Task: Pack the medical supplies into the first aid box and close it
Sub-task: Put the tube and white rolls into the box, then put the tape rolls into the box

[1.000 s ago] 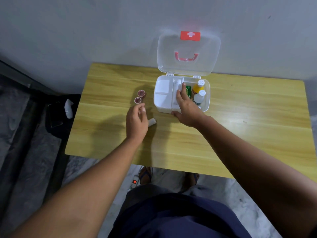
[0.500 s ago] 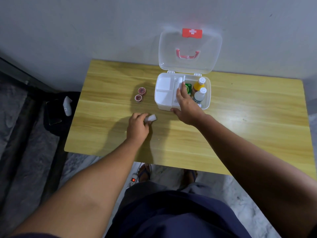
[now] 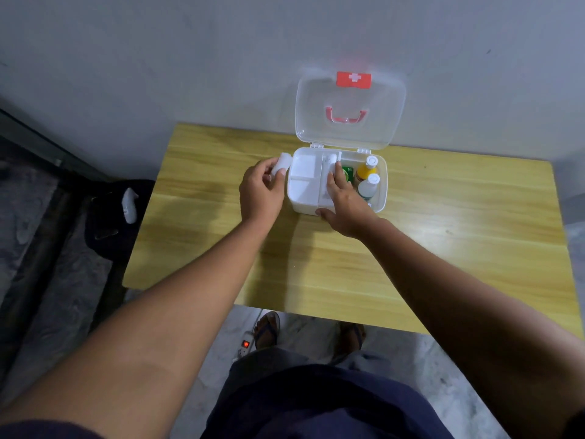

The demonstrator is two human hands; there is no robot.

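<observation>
White gauze roll (image 3: 281, 164), pinched in the left hand (image 3: 261, 191), hovers at the left rim of the first aid box (image 3: 302, 205) (lid (image 3: 316, 122) upright); the right hand (image 3: 345, 201) rests flat-fingered on the box. A loose pinch could drop it outside.

I count one box (image 3: 304, 206) on one tabletop (image 3: 443, 236), with one clear lid (image 3: 349, 99). Inside I make out two bottles, a yellow bottle (image 3: 365, 171) and a white bottle (image 3: 368, 186), plus one green pack (image 3: 348, 173). There is one white roll (image 3: 281, 163). Two hands show: left hand (image 3: 261, 191) and right hand (image 3: 346, 204). On the floor I see one power strip (image 3: 245, 345) and two feet.
</observation>
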